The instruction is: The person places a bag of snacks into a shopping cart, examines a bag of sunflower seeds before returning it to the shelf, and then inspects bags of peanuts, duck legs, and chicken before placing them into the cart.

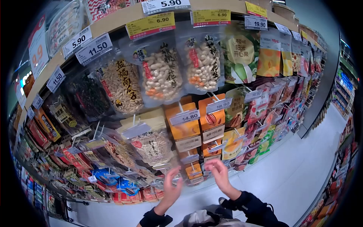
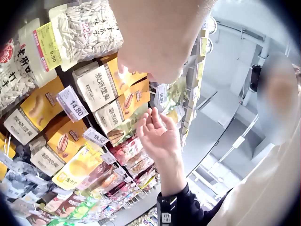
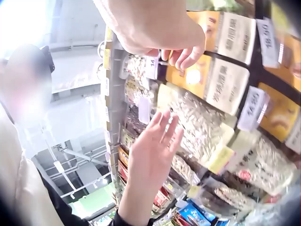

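Note:
My left hand [image 1: 172, 190] is raised before the lower rack, fingers loosely bent and nothing in them. A clear-fronted bag of pale seeds or nuts [image 1: 150, 148] hangs just above and left of it. To its right, my right hand [image 1: 220, 175] is also empty, fingers relaxed toward the hanging packs. Orange nut pouches [image 1: 183, 130] hang in columns beyond the two hands, under price tags [image 1: 184, 117] reading 14.80 and 18.90. In the left wrist view the right hand [image 2: 160, 136] has its palm showing; the right wrist view shows the left hand [image 3: 154, 148] with fingers spread.
Larger bags of peanuts [image 1: 162, 72] hang in the upper row beneath yellow price labels [image 1: 150, 25]. Metal hooks with tags jut out from the rack. Pale floor [image 1: 291, 162] runs along the right, with another stocked shelf [image 1: 336, 189] across the aisle.

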### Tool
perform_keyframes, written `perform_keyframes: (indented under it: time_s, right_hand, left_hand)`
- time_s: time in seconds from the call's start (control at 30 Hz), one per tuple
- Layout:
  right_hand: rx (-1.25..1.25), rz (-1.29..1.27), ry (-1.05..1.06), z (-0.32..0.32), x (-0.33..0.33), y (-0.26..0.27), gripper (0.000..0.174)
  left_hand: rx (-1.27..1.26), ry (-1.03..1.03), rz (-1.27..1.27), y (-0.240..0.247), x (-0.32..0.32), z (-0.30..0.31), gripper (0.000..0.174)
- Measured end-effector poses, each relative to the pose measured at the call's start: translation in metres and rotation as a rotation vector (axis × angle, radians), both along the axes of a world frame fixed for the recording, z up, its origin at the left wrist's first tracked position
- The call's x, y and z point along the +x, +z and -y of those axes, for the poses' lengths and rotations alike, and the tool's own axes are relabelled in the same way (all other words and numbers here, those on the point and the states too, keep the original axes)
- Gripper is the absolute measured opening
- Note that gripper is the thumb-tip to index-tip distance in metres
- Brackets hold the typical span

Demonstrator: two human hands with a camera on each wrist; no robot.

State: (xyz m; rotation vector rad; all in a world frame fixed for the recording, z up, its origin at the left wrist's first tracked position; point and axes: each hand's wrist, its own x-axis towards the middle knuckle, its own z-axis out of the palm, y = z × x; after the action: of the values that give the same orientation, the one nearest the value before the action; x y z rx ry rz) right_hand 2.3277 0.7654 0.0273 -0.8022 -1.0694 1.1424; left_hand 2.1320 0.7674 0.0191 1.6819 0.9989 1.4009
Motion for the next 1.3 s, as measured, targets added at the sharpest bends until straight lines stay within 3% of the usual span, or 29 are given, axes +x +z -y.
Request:
perform_keyframes:
  time_s: [0.07,0.13,0.17,0.23,0.33,0.47,0.6,0.77,0.9,0.97,1.3]
  right_hand:
    - [0.208,0.096,-0.043,-0.029,0.03,0.036,0.016]
    - [0.566,0.194,-0.214,-0.065,0.063,0.105,0.017]
    - [0.607,0.192,-0.293,-0.081,0.078,0.136,0.019]
    - [0.612,0.123,-0.269,-0.114,0.098,0.188,0.034]
    - [0.389,0.156,-0.093,-0.152,0.122,0.231,0.053]
    - [0.122,0.312,0.082,-0.176,0.14,0.253,0.068]
    - [0.114,0.501,0.288,-0.184,0.142,0.272,0.073]
    - [0.118,0.439,0.346,-0.201,0.132,0.276,0.067]
    - [0.074,0.4,0.518,-0.23,0.125,0.272,0.058]
    - [0.087,0.395,0.483,-0.237,0.122,0.265,0.053]
    - [0.157,0.36,0.548,-0.207,0.12,0.267,0.047]
  left_hand:
    - [0.05,0.075,-0.066,0.007,0.004,-0.005,0.036]
    - [0.083,0.125,-0.084,0.016,0.013,-0.008,0.035]
    - [0.085,0.145,-0.055,0.02,0.021,-0.009,0.035]
    - [0.098,0.182,0.007,0.026,0.038,-0.014,0.035]
    - [0.118,0.216,0.003,0.033,0.068,-0.018,0.035]
    - [0.082,0.191,0.011,0.037,0.103,-0.017,0.036]
    - [0.127,0.194,0.008,0.033,0.127,-0.014,0.035]
    - [0.202,0.252,-0.099,0.016,0.141,-0.005,0.034]
    - [0.139,0.328,0.007,0.011,0.149,0.008,0.028]
    - [0.163,0.346,-0.008,0.011,0.148,0.014,0.027]
    - [0.133,0.307,-0.07,0.006,0.139,0.026,0.033]
